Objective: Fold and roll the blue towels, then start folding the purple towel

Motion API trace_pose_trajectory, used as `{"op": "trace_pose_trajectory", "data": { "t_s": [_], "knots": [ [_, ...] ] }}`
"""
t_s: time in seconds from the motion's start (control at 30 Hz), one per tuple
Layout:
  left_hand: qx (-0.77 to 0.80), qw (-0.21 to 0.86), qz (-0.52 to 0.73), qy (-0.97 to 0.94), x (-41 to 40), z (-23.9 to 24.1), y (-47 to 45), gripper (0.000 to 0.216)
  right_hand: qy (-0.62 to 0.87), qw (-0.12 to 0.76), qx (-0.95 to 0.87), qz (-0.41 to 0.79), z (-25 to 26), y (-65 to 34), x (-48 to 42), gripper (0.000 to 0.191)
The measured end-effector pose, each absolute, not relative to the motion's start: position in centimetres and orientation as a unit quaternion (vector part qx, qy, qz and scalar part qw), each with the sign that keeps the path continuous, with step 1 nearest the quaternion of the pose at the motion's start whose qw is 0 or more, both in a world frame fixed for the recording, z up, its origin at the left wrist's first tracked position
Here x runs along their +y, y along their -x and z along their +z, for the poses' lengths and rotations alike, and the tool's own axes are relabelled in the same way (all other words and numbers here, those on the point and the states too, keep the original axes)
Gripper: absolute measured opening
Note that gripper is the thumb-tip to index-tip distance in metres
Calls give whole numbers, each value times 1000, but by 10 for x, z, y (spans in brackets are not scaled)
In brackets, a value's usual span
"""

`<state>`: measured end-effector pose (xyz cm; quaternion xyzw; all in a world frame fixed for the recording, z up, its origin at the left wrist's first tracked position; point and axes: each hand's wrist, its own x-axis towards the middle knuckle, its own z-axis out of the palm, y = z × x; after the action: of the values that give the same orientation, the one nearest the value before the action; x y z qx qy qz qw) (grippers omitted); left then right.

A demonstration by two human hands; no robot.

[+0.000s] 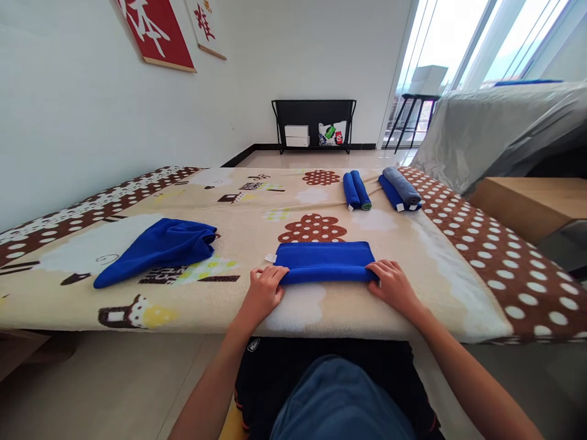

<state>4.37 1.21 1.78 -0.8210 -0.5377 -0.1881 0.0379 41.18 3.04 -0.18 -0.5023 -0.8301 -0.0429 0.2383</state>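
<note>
In front of me a blue towel lies on the patterned blanket, its near edge rolled into a thick tube. My left hand grips the left end of that roll, thumb below and fingers on top. At the right end my right hand pinches the roll in the same way. The far part of the towel is flat, with a white tag at its left corner. A crumpled blue cloth rests to the left, apart from both hands.
Two rolled blue towels lie at the far right of the blanket. Beside them a grey-blue rolled towel sits on a blue one. A wooden box stands right of the bed, and a black rack against the far wall.
</note>
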Motion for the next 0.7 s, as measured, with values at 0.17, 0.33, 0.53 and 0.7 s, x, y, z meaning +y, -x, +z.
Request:
{"op": "trace_pose_trajectory", "data": {
  "t_s": [0.17,0.33,0.53,0.7],
  "knots": [
    [-544,68,-164,820,11,32,-50,35,512,247,-823,12,12,-412,33,19],
    [-545,116,-97,825,4,42,-64,32,560,226,-794,-70,11,-391,19,18],
    [-452,69,-158,875,4,31,-128,58,458,280,-842,-57,-1,-323,-2,66],
    [-451,37,-157,878,1,17,-120,64,460,288,-838,-58,-16,-326,-5,60]
  ]
}}
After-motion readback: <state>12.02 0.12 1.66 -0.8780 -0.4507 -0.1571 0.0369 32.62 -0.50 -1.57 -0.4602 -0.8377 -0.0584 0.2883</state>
